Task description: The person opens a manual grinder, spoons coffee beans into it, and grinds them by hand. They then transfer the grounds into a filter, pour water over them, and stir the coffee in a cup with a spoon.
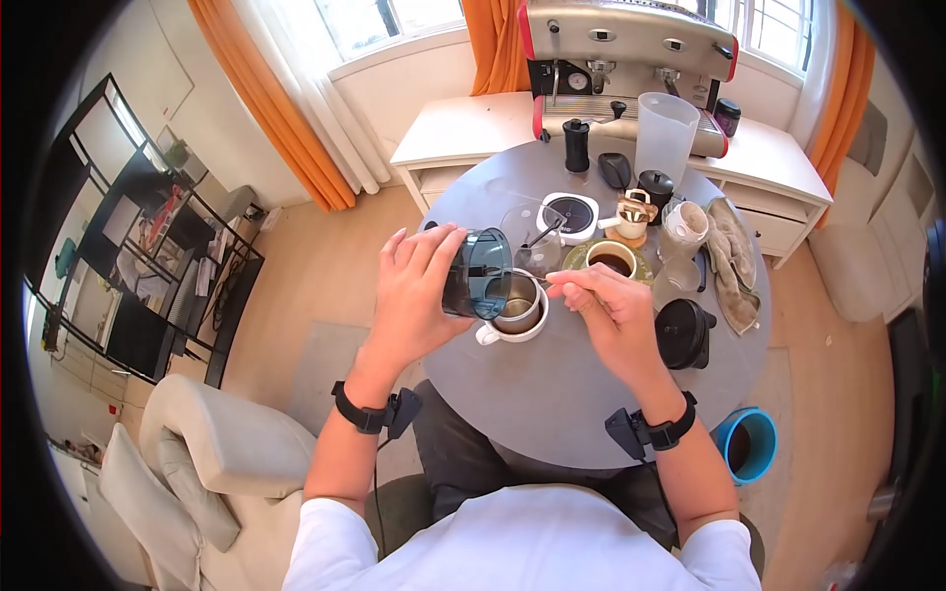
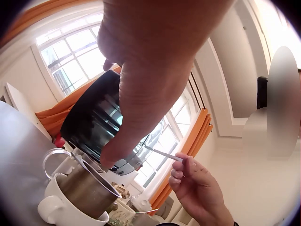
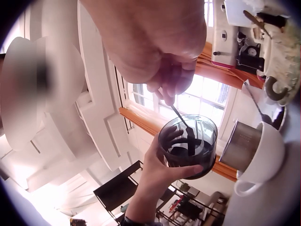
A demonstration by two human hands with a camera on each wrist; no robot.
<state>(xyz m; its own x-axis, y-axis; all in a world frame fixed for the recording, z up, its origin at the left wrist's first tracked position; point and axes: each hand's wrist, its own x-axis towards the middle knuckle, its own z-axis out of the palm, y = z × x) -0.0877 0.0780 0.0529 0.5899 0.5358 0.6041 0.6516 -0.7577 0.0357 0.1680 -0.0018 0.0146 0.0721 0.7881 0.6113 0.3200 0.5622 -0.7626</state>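
My left hand (image 1: 412,286) grips a smoky clear container (image 1: 475,276), tilted with its mouth toward the right hand. Between thumb and fingertips, my right hand (image 1: 613,313) pinches a thin-handled utensil (image 3: 177,114). Its far end reaches into the container's mouth and looks dark and wider there. Below and beside the container stands a metal cup (image 2: 85,192) set inside a white mug (image 3: 269,160), whose handle points to the left in the head view. Dark material shows through the container's wall in the right wrist view.
Behind the mug are a white scale (image 1: 572,217) and a cup of dark liquid (image 1: 611,258) on a green saucer. A black lidded item (image 1: 680,333), a towel (image 1: 731,261) and a tall translucent pitcher (image 1: 664,133) stand rightward. An espresso machine (image 1: 631,47) is at the back, a blue bin (image 1: 757,445) below.
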